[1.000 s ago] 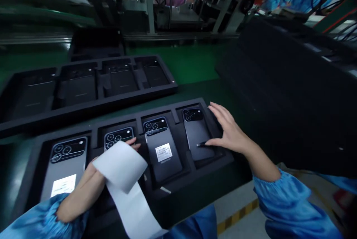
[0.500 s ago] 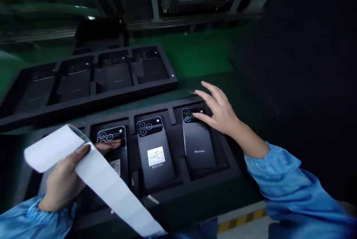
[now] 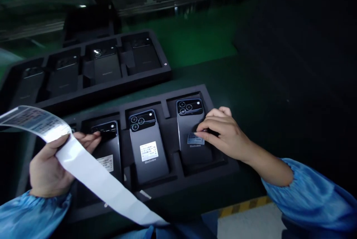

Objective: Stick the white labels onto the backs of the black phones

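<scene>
A black foam tray [image 3: 167, 190] in front of me holds several dark phones lying face down. My left hand [image 3: 48, 164] is closed on a long white strip of label backing paper [image 3: 92, 179] that runs down toward my lap. My right hand [image 3: 223, 133] rests on the rightmost phone [image 3: 192, 149], fingertips pressed on a small label [image 3: 195, 139] on its back. The middle phone [image 3: 147, 146] and the phone left of it [image 3: 107, 153] each carry a white label.
A second black tray [image 3: 111, 88] with several unlabelled phones lies farther back on the green conveyor belt [image 3: 195, 45]. A large dark mass [image 3: 306, 45] fills the right side. A yellow-striped floor edge [image 3: 242, 205] shows below the bench.
My right hand came down from the phone's camera area to its middle, where a label now lies under the fingertips. My left hand lifted the strip up and left.
</scene>
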A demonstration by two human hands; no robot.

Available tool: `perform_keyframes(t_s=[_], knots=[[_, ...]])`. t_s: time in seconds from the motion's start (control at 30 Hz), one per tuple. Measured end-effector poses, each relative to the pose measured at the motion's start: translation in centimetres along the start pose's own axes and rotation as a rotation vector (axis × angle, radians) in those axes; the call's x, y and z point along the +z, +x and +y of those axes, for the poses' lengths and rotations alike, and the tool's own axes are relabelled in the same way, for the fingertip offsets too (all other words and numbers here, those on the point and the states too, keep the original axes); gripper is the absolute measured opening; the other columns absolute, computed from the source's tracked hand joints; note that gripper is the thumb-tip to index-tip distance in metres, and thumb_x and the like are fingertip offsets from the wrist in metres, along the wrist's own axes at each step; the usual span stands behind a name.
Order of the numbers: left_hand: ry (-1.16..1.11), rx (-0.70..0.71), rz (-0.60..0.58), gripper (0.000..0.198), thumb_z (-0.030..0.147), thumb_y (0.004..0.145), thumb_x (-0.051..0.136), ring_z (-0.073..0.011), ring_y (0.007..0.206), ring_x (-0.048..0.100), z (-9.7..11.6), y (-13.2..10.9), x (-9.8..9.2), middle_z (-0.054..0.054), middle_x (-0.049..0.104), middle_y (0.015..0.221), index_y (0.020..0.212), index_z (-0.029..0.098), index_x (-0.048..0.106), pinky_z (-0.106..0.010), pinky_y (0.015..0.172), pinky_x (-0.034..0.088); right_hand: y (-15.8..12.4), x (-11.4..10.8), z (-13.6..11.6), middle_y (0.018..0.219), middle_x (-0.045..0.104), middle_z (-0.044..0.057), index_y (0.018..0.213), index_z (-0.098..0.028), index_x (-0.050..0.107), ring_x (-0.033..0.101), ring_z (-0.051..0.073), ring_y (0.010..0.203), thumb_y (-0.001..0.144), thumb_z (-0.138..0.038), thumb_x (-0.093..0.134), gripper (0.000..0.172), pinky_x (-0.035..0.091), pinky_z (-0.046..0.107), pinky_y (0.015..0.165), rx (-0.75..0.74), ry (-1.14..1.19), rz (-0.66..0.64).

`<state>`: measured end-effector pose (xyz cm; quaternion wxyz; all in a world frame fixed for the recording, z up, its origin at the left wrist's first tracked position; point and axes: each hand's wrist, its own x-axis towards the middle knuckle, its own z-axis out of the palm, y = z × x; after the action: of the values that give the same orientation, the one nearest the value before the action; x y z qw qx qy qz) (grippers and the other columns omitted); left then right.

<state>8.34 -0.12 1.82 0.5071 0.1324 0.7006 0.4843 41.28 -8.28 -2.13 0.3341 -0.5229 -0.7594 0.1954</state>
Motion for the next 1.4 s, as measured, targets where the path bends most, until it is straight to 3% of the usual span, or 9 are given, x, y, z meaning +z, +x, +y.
perform_keyframes(t_s=[0.33, 0.53, 0.83, 1.4], knots=[[-0.033, -0.067, 0.046, 0.028, 0.009, 0.084, 0.032, -0.0204, 0.074, 0.065, 0.3, -0.3, 0.4, -0.007, 0.061, 0.065, 0.069, 0.01, 0.056, -0.026, 0.058, 0.057, 0.1, 0.2, 0.1, 0.067, 0.058, -0.001, 0.074, -0.018, 0.059, 0.048, 0.015, 0.072, 0.095, -0.03, 0.048, 0.027, 0.021, 0.034, 0.075, -0.004, -0.095, -0.062], [-0.058, -0.067, -0.018, 0.024, 0.008, 0.081, 0.036, -0.0252, 0.081, 0.064, 0.1, 0.4, -0.2, -0.009, 0.061, 0.069, 0.071, 0.008, 0.057, -0.03, 0.061, 0.058, 0.2, 0.2, 0.0, 0.066, 0.057, -0.002, 0.074, -0.018, 0.058, 0.046, 0.015, 0.073, 0.096, -0.03, 0.046, 0.028, 0.02, 0.034, 0.074, 0.005, -0.109, -0.08], [-0.067, -0.032, -0.059, 0.022, 0.008, 0.079, 0.037, -0.0258, 0.083, 0.064, -0.2, 0.8, -0.7, -0.01, 0.06, 0.069, 0.07, 0.008, 0.057, -0.031, 0.063, 0.058, 0.1, 0.3, 0.0, 0.066, 0.057, 0.0, 0.073, -0.018, 0.058, 0.046, 0.015, 0.073, 0.097, -0.033, 0.041, 0.033, 0.02, 0.035, 0.075, 0.009, -0.135, -0.093], [-0.062, -0.05, -0.011, 0.022, 0.006, 0.08, 0.037, -0.024, 0.08, 0.064, 0.2, 0.1, -0.2, -0.007, 0.06, 0.071, 0.071, 0.008, 0.057, -0.029, 0.062, 0.058, 0.3, 0.3, -0.1, 0.066, 0.057, -0.002, 0.072, -0.017, 0.056, 0.046, 0.015, 0.072, 0.095, -0.027, 0.046, 0.026, 0.02, 0.033, 0.074, -0.009, -0.175, -0.091]])
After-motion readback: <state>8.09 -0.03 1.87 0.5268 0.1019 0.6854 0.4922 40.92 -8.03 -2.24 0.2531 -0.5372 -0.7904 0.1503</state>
